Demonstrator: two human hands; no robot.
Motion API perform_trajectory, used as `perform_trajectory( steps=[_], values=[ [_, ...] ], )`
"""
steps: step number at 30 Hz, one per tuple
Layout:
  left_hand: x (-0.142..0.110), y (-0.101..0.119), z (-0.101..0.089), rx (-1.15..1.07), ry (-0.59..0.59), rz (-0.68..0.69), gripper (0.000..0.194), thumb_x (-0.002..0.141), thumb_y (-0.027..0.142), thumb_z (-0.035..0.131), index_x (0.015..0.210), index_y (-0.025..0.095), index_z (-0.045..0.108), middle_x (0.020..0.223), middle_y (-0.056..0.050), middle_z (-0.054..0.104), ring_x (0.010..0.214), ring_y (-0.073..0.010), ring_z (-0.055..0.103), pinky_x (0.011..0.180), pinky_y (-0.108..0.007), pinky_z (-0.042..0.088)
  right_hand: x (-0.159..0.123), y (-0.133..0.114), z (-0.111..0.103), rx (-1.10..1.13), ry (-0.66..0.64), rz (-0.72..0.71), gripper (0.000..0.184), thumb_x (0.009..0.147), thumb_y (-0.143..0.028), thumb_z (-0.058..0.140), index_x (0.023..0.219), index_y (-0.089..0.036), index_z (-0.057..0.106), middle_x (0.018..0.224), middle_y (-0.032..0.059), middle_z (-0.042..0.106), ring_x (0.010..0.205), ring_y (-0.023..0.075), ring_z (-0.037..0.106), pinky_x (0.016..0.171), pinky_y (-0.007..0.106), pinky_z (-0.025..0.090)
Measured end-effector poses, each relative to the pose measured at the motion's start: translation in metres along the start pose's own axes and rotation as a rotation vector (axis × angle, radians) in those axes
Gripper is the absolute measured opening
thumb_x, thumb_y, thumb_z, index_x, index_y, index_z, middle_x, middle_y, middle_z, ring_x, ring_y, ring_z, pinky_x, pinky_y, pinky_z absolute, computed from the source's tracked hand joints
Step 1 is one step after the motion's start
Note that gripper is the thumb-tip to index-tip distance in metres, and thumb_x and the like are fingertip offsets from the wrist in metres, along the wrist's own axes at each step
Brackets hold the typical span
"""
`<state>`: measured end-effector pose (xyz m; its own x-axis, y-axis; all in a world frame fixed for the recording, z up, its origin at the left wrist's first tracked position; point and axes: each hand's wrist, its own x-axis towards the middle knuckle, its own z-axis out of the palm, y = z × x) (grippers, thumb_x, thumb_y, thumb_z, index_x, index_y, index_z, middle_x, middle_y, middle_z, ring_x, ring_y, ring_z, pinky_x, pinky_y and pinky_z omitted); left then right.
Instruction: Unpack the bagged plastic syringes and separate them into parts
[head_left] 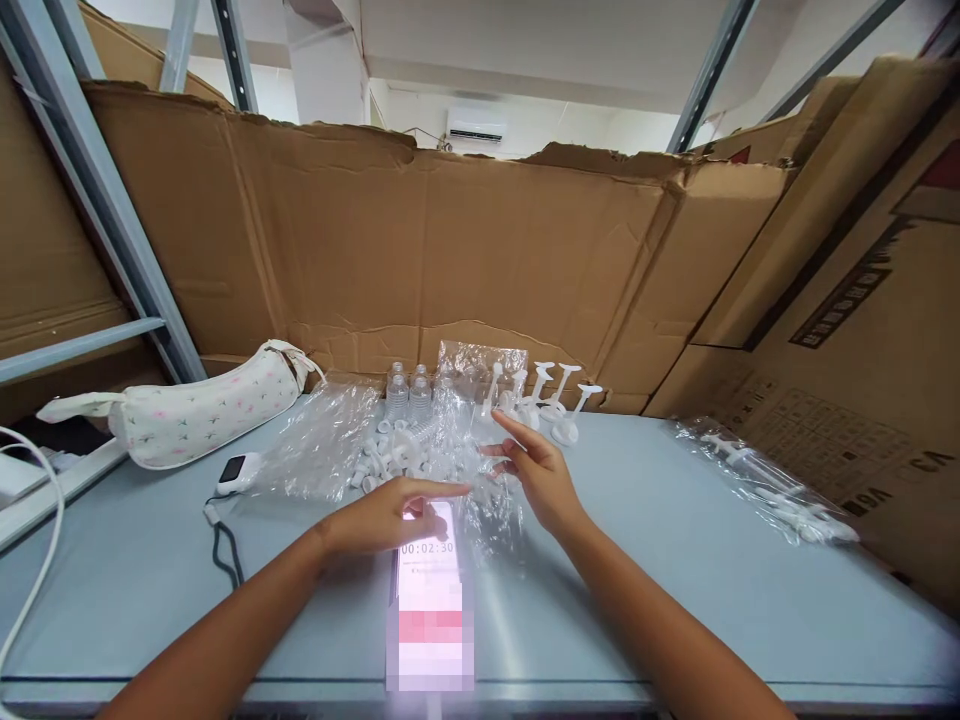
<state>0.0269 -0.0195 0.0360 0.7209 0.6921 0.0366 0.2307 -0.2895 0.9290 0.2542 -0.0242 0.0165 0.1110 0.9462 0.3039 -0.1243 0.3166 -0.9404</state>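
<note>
My left hand (390, 515) hovers over the top of a lit phone (431, 590) with a timer on its screen. Its index finger points right and the thumb is apart below, with nothing held. My right hand (538, 475) is open, fingers spread, beside a crumpled clear plastic bag (480, 480); whether it touches the film I cannot tell. Beyond the hands lie a pile of small white caps (390, 455) and several clear bottles (409, 395). White pump-like dispenser heads (566, 425) stand just behind my right hand.
Another clear bag (322, 440) lies left of the caps, near a small white device with a screen (238, 472) and dark strap. A patterned fabric pouch (210, 410) rests at left. Bagged white parts (772, 485) lie at right. Cardboard (465, 240) walls the back of the grey shelf (637, 560).
</note>
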Motion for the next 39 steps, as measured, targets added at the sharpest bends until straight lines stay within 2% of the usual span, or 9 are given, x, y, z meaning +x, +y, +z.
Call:
perform_trajectory(
  steps=[4, 7, 10, 14, 22, 26, 30, 35, 39],
  values=[
    [-0.001, -0.001, -0.004, -0.049, 0.049, 0.089, 0.047, 0.067, 0.021, 0.065, 0.113, 0.029, 0.067, 0.092, -0.003, 0.073, 0.076, -0.0206, 0.065, 0.062, -0.029, 0.052, 0.0, 0.001, -0.003, -0.045, 0.053, -0.008, 0.03, 0.079, -0.033, 0.061, 0.108, -0.032, 0.068, 0.126, 0.0015, 0.06, 0.092, 0.0188, 0.064, 0.064, 0.028, 0.051],
    [-0.004, -0.001, -0.01, -0.061, -0.082, 0.138, 0.057, 0.067, 0.012, 0.058, 0.121, 0.033, 0.062, 0.12, -0.005, 0.065, 0.081, -0.0199, 0.067, 0.069, -0.032, 0.054, 0.002, -0.002, -0.006, -0.007, 0.104, -0.031, 0.029, 0.078, -0.033, 0.062, 0.107, -0.031, 0.069, 0.119, 0.0018, 0.063, 0.088, 0.0183, 0.065, 0.062, 0.027, 0.05],
    [-0.005, 0.001, -0.011, 0.024, -0.152, 0.142, 0.061, 0.072, 0.008, 0.052, 0.126, 0.036, 0.056, 0.141, -0.001, 0.048, 0.108, -0.0226, 0.061, 0.087, -0.035, 0.05, 0.003, -0.006, -0.008, 0.042, 0.141, -0.042, 0.03, 0.077, -0.033, 0.064, 0.106, -0.03, 0.069, 0.119, 0.0023, 0.061, 0.086, 0.0188, 0.066, 0.056, 0.026, 0.049],
    [-0.002, 0.0, -0.005, 0.087, -0.113, 0.157, 0.046, 0.08, 0.021, 0.057, 0.124, 0.034, 0.058, 0.14, -0.002, 0.049, 0.128, -0.0244, 0.045, 0.097, -0.036, 0.045, 0.002, -0.007, -0.004, 0.039, 0.15, -0.043, 0.033, 0.078, -0.034, 0.063, 0.11, -0.031, 0.067, 0.123, 0.0029, 0.059, 0.092, 0.0212, 0.065, 0.053, 0.024, 0.049],
    [0.01, -0.015, -0.006, -0.1, 0.277, 0.024, 0.043, 0.084, 0.045, 0.053, 0.114, 0.018, 0.065, 0.101, -0.01, 0.071, 0.086, -0.0217, 0.066, 0.078, -0.034, 0.05, -0.004, -0.012, -0.003, 0.033, -0.13, 0.008, 0.06, 0.078, -0.045, 0.063, 0.134, -0.039, 0.044, 0.145, 0.0068, 0.037, 0.099, 0.0239, 0.063, 0.058, 0.028, 0.055],
    [0.012, -0.016, -0.009, -0.155, 0.415, 0.074, 0.047, 0.081, 0.042, 0.058, 0.121, 0.018, 0.059, 0.109, -0.01, 0.067, 0.077, -0.0162, 0.064, 0.076, -0.031, 0.05, -0.005, -0.003, -0.001, 0.0, -0.31, 0.176, 0.076, 0.073, -0.039, 0.071, 0.139, -0.038, 0.034, 0.133, 0.0105, 0.047, 0.083, 0.0187, 0.066, 0.062, 0.033, 0.057],
    [0.011, -0.01, -0.004, -0.154, 0.427, 0.026, 0.05, 0.084, 0.034, 0.052, 0.132, 0.019, 0.048, 0.11, -0.01, 0.065, 0.082, -0.0164, 0.064, 0.074, -0.03, 0.051, -0.005, 0.011, 0.008, -0.017, -0.267, 0.242, 0.061, 0.07, -0.03, 0.072, 0.127, -0.028, 0.05, 0.099, 0.0039, 0.059, 0.064, 0.0139, 0.065, 0.061, 0.034, 0.057],
    [0.007, -0.007, -0.004, 0.064, 0.495, 0.059, 0.052, 0.082, 0.021, 0.044, 0.135, 0.022, 0.046, 0.126, -0.012, 0.056, 0.069, -0.0113, 0.063, 0.068, -0.028, 0.051, -0.008, 0.016, 0.013, -0.089, -0.26, 0.164, 0.052, 0.076, -0.029, 0.063, 0.127, -0.029, 0.049, 0.116, 0.0071, 0.057, 0.062, 0.0129, 0.066, 0.06, 0.034, 0.056],
    [0.001, -0.003, -0.025, 0.22, 0.631, 0.138, 0.058, 0.079, 0.015, 0.041, 0.136, 0.023, 0.044, 0.134, -0.011, 0.049, 0.06, -0.006, 0.058, 0.065, -0.025, 0.051, -0.007, 0.013, 0.005, -0.37, -0.31, -0.059, 0.053, 0.086, -0.025, 0.049, 0.137, -0.034, 0.037, 0.13, 0.0086, 0.051, 0.07, 0.0134, 0.065, 0.064, 0.035, 0.055]
  ],
)
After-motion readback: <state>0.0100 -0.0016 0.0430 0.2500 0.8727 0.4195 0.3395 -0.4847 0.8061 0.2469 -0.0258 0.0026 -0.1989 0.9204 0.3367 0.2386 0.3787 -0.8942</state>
